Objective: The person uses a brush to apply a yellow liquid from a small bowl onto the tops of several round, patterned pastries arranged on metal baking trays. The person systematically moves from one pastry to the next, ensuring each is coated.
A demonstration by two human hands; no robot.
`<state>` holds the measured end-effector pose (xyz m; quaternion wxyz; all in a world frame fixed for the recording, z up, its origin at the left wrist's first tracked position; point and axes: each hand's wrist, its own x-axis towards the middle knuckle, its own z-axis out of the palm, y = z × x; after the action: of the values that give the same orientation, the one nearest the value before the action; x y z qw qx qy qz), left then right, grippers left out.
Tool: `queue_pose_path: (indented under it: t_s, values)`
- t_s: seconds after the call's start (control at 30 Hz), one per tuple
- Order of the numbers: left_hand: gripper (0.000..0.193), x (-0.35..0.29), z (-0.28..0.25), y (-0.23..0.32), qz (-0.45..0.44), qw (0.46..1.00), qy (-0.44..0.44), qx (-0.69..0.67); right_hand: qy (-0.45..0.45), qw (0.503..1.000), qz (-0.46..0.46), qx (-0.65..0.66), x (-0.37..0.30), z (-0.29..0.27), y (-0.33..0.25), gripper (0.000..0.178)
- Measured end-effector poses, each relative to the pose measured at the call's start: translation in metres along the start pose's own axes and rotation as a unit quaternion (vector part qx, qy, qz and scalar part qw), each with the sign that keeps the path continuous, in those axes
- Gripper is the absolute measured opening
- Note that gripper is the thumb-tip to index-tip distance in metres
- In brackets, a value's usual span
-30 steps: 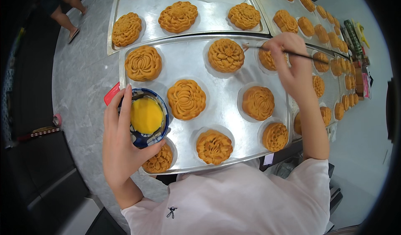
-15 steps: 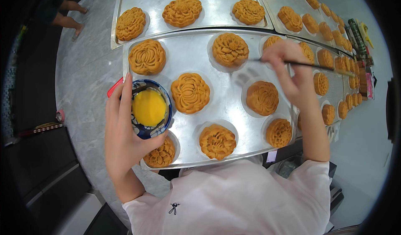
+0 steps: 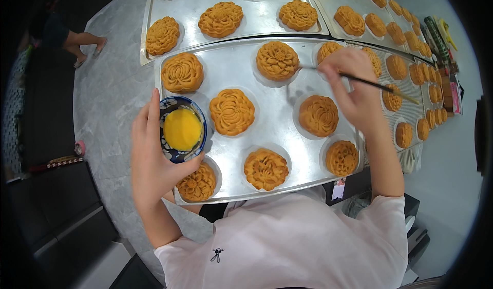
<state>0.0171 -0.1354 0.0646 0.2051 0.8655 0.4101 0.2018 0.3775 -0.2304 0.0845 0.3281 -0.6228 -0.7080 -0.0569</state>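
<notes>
My left hand (image 3: 154, 158) is curled around a blue-and-white patterned bowl (image 3: 177, 156), fingers and thumb gripping its left and near sides. Yellow liquid (image 3: 183, 129) that looks like beaten egg fills part of it. Between the fingers of my right hand (image 3: 355, 86) is a thin brush (image 3: 379, 85) with a dark handle and a pale end. Its tip is at the right side of a flower-patterned mooncake (image 3: 278, 60) at the tray's far middle. Another mooncake (image 3: 318, 115) sits below my right hand. Several more rest on paper rounds across the metal tray (image 3: 280, 114).
A second tray (image 3: 259, 19) of mooncakes adjoins the far edge, and a perforated rack (image 3: 384, 130) with more stands to the right. A phone (image 3: 338, 188) shows below the tray's near edge. At far left, a person's legs (image 3: 82, 42) stand on the grey floor (image 3: 118, 83).
The brush tip has shifted slightly left and up, staying by the far middle mooncake. My left hand keeps hold of the bowl. The whole view has shifted a little.
</notes>
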Motion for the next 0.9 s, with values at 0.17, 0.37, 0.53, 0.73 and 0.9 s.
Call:
queue_pose_path:
  t_s: [0.17,0.37,0.53,0.73,0.9]
  values:
    - [0.124,-0.001,-0.001,0.000,0.009,1.000,0.003,0.018,-0.043,0.972,0.045,0.225,0.015,0.016,-0.030,0.008]
    - [0.124,-0.003,0.002,0.006,-0.013,1.000,0.005,-0.020,-0.113,0.917,0.004,0.384,0.061,0.051,-0.087,0.013]
    - [0.124,-0.004,0.001,0.003,0.005,1.000,-0.001,-0.018,-0.149,0.959,-0.129,0.204,0.072,0.083,-0.103,0.018]
    - [0.124,-0.005,0.002,0.002,0.005,1.000,0.004,-0.028,-0.121,0.963,-0.140,0.197,0.074,0.083,-0.109,0.018]
    - [0.125,-0.006,0.002,0.001,0.002,1.000,0.002,-0.016,-0.128,0.961,-0.139,0.201,0.071,0.086,-0.103,0.014]
